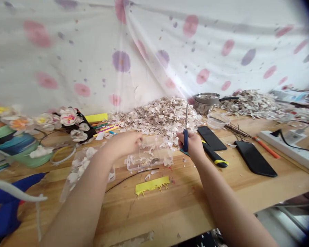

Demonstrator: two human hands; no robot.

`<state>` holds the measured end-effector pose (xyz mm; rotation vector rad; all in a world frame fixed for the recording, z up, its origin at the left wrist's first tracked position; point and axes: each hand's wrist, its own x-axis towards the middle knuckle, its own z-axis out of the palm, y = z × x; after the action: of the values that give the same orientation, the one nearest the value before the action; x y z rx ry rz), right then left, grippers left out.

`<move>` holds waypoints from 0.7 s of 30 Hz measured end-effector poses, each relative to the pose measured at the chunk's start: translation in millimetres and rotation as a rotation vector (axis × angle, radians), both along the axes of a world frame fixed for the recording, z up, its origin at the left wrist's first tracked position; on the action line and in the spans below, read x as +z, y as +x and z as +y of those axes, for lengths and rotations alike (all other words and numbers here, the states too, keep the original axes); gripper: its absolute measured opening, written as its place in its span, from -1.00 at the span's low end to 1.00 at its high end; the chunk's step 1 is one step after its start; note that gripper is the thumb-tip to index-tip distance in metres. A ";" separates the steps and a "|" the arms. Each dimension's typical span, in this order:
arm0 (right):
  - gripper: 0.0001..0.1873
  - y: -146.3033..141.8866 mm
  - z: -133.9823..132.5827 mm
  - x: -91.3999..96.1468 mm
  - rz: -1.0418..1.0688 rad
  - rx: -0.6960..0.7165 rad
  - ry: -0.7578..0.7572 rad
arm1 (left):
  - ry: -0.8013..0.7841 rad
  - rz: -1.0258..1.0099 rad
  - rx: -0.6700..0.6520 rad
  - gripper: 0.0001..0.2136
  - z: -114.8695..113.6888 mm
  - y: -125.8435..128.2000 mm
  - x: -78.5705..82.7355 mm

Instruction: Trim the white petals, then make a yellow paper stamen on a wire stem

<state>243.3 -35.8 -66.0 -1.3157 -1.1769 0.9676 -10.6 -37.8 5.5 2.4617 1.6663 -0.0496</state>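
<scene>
Two forearms (78, 192) cross the table (185, 212); the right hand (194, 142) grips scissors (185, 141) blades-up, probably keeping the points clear; the left hand (132, 141), at the plastic box (134, 165), has an unclear grip.

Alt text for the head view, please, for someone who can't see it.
A person's right hand holds blue-handled scissors, while the left hand is at a clear plastic box on a wooden table. Behind is a heap of pale scraps; a ragged yellow strip lies in front, a blue glue gun at far left.
</scene>
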 end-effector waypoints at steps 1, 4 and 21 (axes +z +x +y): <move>-0.63 0.6 0.9 -0.6 0.009 -0.014 0.000 | 0.000 -0.001 -0.050 -0.78 -1.6 13.0 -5.0; -0.68 0.5 1.2 -1.7 0.020 -0.026 -0.005 | 0.016 -0.005 -0.178 -0.84 -5.8 42.7 -21.6; -0.79 -9.0 -3.9 -1.6 -0.090 0.043 -0.078 | 0.053 -0.273 -0.310 -0.48 17.4 57.5 -81.0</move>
<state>234.3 -39.7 -67.5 -1.4137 -1.2505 1.0030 46.9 -20.4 -75.5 2.6029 1.1851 0.2819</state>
